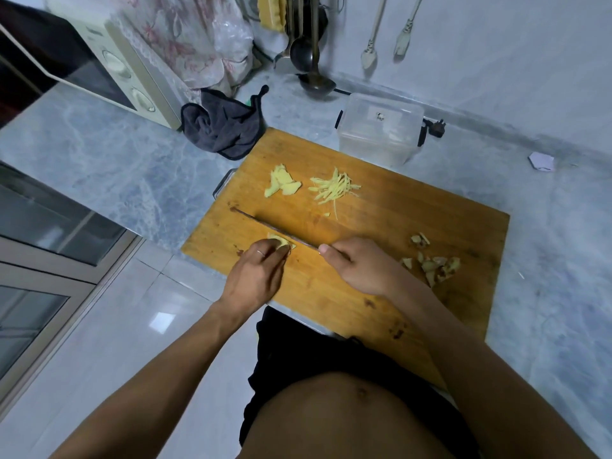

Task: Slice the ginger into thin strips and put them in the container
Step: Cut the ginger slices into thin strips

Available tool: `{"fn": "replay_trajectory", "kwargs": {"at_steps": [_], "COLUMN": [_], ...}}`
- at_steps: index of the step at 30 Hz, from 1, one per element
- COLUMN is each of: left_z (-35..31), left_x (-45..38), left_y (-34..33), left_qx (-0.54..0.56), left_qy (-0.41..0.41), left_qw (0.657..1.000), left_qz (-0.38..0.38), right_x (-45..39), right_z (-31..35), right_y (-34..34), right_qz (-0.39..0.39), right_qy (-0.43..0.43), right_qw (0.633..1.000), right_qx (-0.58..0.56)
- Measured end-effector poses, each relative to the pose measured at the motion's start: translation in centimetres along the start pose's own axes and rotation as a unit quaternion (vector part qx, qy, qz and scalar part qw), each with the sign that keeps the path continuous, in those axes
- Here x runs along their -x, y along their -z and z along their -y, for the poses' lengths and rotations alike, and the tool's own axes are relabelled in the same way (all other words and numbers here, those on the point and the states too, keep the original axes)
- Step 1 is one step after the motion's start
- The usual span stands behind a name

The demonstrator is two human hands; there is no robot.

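Slicing stage: left hand (256, 270) fingers curl onto ginger slices (281, 242) on cutting board (414, 226); right hand (359, 268) grips knife (275, 228), blade just beyond L fingertips. Cut strips (332, 188) and spare slices (281, 185) lie farther out. Clear container (381, 127), beyond board; contents cannot be told.

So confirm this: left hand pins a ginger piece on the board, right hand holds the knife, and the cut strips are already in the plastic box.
Not quite. The head view shows the strips lying in a pile on the board, not in the plastic box behind it. The rest holds: the left hand pins a ginger piece, and the right hand holds the knife.
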State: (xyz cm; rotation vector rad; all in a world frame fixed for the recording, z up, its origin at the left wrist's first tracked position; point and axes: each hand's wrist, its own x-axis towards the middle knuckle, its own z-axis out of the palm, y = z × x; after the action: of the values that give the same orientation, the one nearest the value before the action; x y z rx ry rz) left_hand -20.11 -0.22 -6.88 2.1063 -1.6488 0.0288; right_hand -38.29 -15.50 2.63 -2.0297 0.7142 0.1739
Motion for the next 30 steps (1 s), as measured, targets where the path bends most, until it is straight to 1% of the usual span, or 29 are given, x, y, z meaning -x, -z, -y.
{"fn": "replay_trajectory", "kwargs": {"at_steps": [5,11,14,18,21,24,30], "left_z": [0.3,0.8,0.5,0.3,0.5,0.7,0.7], "left_x": [0.4,0.8,0.8,0.8,0.9,0.9,0.9], "left_y": [-0.3,-0.7,-0.4,-0.3,-0.5,-0.5,-0.5], "left_qx": [0.012,0.017,0.03,0.029,0.032,0.037,0.034], "left_qy": [-0.02,-0.037,-0.032,-0.021,-0.015,-0.01,-0.009], "left_qw": [1.0,0.998,0.998,0.999,0.998,0.998,0.998], "left_qz": [-0.002,0.045,0.052,0.041,0.045,0.055,0.044], "right_x": [0.2,1.2,2.0,2.2,2.3,2.3,2.5], "right_z": [0.2,1.6,2.7,3.4,3.1,2.5,1.5], "right_y": [-0.1,-1.7,-2.5,-3.0,-3.2,-3.3,-3.5], "right_qz": [0.002,-0.072,-0.077,-0.086,-0.095,-0.092,-0.094], "right_qy": [0.001,0.02,0.01,-0.003,0.008,0.002,0.024], "right_qw": [1.0,0.994,0.99,0.982,0.982,0.983,0.981], "right_qx": [0.015,0.076,0.118,0.166,0.166,0.161,0.17]}}
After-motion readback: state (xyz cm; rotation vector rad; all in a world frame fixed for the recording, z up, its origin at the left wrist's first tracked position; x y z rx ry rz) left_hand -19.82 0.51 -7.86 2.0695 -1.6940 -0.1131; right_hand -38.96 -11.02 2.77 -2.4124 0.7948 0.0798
